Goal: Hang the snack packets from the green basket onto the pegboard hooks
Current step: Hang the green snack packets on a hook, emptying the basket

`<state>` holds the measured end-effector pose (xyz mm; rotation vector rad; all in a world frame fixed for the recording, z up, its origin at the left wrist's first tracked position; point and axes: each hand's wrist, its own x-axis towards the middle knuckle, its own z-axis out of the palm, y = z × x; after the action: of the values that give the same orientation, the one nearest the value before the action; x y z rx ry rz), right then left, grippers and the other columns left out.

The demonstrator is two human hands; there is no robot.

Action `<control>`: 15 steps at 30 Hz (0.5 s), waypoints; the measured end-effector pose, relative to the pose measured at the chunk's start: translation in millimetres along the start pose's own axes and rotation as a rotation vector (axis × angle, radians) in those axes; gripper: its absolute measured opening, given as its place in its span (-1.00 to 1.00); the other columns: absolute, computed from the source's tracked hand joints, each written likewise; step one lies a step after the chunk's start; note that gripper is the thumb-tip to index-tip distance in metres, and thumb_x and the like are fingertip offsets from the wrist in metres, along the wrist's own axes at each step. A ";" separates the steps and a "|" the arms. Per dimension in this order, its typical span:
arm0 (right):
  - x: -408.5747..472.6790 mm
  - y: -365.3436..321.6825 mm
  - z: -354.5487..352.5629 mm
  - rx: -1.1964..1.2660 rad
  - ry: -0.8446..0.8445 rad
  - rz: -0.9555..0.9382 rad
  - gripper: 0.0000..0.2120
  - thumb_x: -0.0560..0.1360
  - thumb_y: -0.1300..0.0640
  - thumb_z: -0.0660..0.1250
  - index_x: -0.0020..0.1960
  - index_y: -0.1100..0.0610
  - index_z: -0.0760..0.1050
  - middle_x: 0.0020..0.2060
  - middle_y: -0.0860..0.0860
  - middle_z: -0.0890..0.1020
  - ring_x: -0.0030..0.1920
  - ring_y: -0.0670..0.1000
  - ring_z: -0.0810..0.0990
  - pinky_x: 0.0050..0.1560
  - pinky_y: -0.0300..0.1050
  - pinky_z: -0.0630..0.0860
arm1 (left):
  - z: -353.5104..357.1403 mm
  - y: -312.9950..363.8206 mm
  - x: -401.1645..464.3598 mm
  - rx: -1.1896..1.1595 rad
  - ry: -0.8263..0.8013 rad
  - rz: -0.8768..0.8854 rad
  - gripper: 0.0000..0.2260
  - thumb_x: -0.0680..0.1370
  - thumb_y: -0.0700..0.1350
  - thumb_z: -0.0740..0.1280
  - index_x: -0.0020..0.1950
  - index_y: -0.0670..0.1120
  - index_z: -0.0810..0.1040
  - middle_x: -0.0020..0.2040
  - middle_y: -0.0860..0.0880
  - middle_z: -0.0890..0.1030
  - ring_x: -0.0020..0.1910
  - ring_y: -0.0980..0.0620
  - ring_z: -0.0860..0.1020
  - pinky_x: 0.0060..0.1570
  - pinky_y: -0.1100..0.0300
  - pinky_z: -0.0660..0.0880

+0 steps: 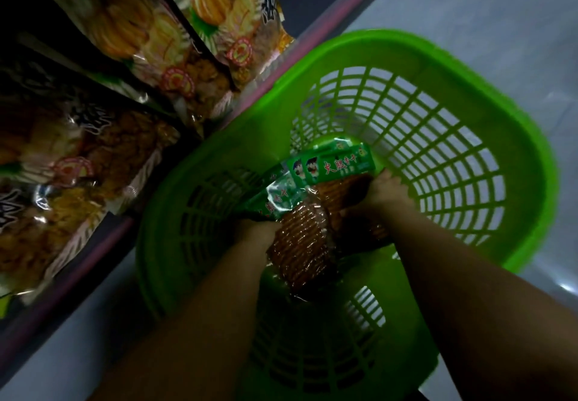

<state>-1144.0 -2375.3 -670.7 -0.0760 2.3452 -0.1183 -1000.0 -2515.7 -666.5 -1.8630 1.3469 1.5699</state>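
Several large snack bags (131, 35) lie on the shelf at left. Green basket (469, 69) stands on the floor beside it. Inside, our left hand (259, 232) grips a green-topped snack packet (300, 244); our right hand (381, 194) curls round another packet (341, 166) just beside.

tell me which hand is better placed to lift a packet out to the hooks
Probably the right hand: its grip sits on the topmost snack packet, green header free. The left hand grips a packet lower in the green basket, partly under it.
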 end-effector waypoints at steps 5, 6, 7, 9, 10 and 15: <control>3.3 -3.6 -10.1 0.396 -0.134 -0.008 -0.40 0.29 0.07 0.57 0.26 0.17 0.45 0.26 0.19 0.46 0.26 0.16 0.45 0.29 0.04 0.42 | -2.0 -3.5 -2.6 -0.019 -0.056 -0.041 -0.69 0.52 -0.20 0.33 0.24 -0.27 0.46 -0.01 -0.12 0.55 0.00 -0.06 0.52 -0.01 0.14 0.47; -1.9 -5.7 -10.2 0.517 -0.190 -0.006 -0.55 0.33 0.16 0.54 0.17 0.19 0.51 0.14 0.14 0.55 0.10 0.11 0.54 0.17 -0.01 0.49 | -3.9 -1.3 -3.5 -0.045 -0.058 -0.031 -0.72 0.53 -0.21 0.32 0.21 -0.27 0.48 -0.12 -0.10 0.52 -0.11 -0.03 0.49 -0.10 0.17 0.45; -7.2 -9.8 -9.3 0.620 -0.243 -0.010 -0.62 0.36 0.24 0.51 0.15 0.21 0.53 0.05 0.09 0.59 -0.05 0.07 0.57 0.02 -0.06 0.52 | -5.5 1.1 -4.7 -0.076 -0.054 -0.027 -0.74 0.53 -0.21 0.31 0.19 -0.28 0.49 -0.19 -0.08 0.49 -0.21 0.00 0.47 -0.19 0.18 0.44; -10.6 -15.7 -6.7 0.766 -0.307 -0.030 -0.62 0.38 0.36 0.45 0.18 0.25 0.53 0.03 0.12 0.62 -0.19 0.04 0.58 -0.25 -0.15 0.54 | -4.5 4.8 -6.8 -0.097 -0.066 -0.020 -0.78 0.54 -0.17 0.32 0.12 -0.26 0.51 -0.20 -0.07 0.48 -0.27 0.02 0.43 -0.25 0.16 0.41; -9.8 -16.9 -7.3 0.800 -0.307 -0.037 -0.66 0.38 0.38 0.44 0.15 0.27 0.54 0.05 0.16 0.63 -0.20 0.06 0.60 -0.31 -0.16 0.54 | -2.7 5.6 -8.7 -0.068 -0.086 -0.019 -0.79 0.54 -0.12 0.33 0.09 -0.23 0.51 -0.16 -0.07 0.51 -0.23 0.02 0.45 -0.24 0.14 0.40; 8.0 -8.1 -31.2 0.609 -0.099 0.002 -0.63 0.36 0.23 0.50 0.13 0.26 0.55 0.07 0.19 0.63 0.07 0.16 0.62 0.17 0.07 0.54 | 2.0 0.8 -0.6 -0.024 -0.010 -0.001 -0.60 0.52 -0.15 0.35 0.30 -0.29 0.41 0.27 -0.24 0.50 0.23 -0.20 0.49 0.21 -0.03 0.46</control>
<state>-1171.7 -2382.1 -653.7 0.2151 2.1164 -0.7971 -1001.8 -2514.3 -666.3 -1.8672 1.3290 1.5990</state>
